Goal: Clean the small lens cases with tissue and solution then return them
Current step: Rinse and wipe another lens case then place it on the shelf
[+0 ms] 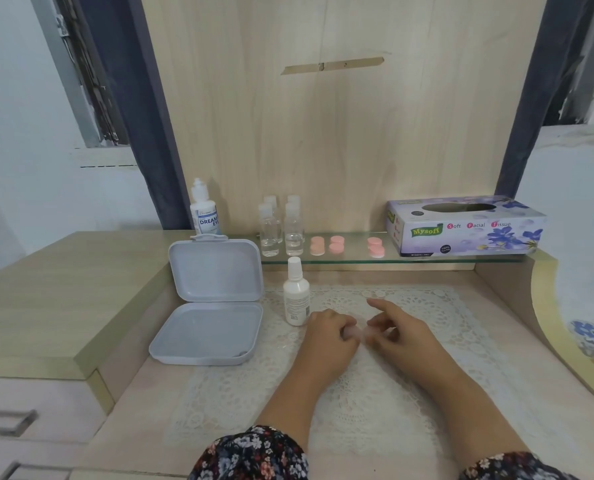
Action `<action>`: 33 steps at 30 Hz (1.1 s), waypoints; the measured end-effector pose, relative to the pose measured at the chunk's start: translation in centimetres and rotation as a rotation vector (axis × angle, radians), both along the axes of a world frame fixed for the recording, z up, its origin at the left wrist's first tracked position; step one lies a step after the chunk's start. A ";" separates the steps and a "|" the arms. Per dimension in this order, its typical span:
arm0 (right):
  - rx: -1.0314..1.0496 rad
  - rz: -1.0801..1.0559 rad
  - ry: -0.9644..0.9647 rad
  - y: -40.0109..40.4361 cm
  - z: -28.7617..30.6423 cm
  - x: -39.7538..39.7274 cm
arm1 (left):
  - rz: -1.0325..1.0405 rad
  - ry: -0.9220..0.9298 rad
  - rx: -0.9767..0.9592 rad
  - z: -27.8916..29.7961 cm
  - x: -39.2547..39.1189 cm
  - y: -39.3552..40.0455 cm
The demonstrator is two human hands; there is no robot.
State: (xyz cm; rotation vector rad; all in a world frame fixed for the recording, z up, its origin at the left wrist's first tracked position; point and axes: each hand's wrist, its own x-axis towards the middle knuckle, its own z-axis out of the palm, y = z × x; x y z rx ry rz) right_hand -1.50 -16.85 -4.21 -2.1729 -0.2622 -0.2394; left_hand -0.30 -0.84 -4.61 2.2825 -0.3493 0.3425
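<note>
- Head view: the left hand (330,332) curls its fingers round a small pale pink lens case (352,332) over the lace mat (427,306).
- The right hand (397,329) pinches the same blurred case at its 3 o'clock side, forefinger stretched out.
- A white spray bottle (296,297) stands at 10 o'clock of the hands, beside the open grey box (216,271).
- At 12 o'clock, pink lens cases (337,244) lie on the glass shelf (427,259); the tissue box (465,226) sits at 1 o'clock.

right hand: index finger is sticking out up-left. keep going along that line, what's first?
Hedged, depth is unclear: the right hand points along the lace mat, probably meeting the white spray bottle first; if it passes behind, the clear bottles on the glass shelf.
</note>
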 end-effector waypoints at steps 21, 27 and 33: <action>-0.087 -0.031 0.015 0.3 0.2 0.1 | -0.006 -0.001 0.008 0.0 -0.1 0.1; -0.112 -0.033 -0.015 -0.4 -0.4 0.3 | -0.001 -0.014 0.003 0.0 -0.2 0.0; -0.102 -0.053 0.001 -0.3 -0.7 0.5 | -0.008 0.011 0.010 -0.2 0.0 0.1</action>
